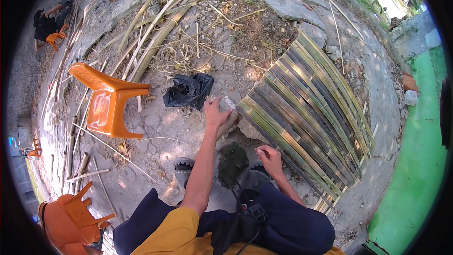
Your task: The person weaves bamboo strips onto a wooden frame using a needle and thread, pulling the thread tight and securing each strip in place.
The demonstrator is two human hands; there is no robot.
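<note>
Ground (pixel 155 127): bare packed dirt with cracked stone slabs, littered with cut bamboo scraps.

Woven bamboo mat (pixel 306 113): biggest item, flat on the ground at right of centre, strips run diagonally, green and dark alternating. Its near-left edge ends just in front of the person's feet.

Green painted surface (pixel 420 160): runs along the far right edge, past the mat.

Raw bamboo poles (pixel 160 24): loose bundle lying up top, well apart from the mat.

Orange plastic chair (pixel 106 99): tipped over, left of centre. A second orange chair (pixel 78 212) sits at lower left, another person in orange just beside it. One more person sits on an orange seat far upper left.

Black plastic bag (pixel 188 90): crumpled on the ground, between the tipped chair and the mat's corner.

Dark green cloth (pixel 231 160): bunched on the ground between the two shoes.

Left hand (pixel 214 113): arm stretched forward, palm down, fingers flat and together, pressing on the mat's near-left corner beside a pale stone (pixel 227 102).

Right hand (pixel 270 158): curled into a loose fist at the mat's lower edge, touching the strip ends. Looks closed on something small and dark; can't tell what.
</note>
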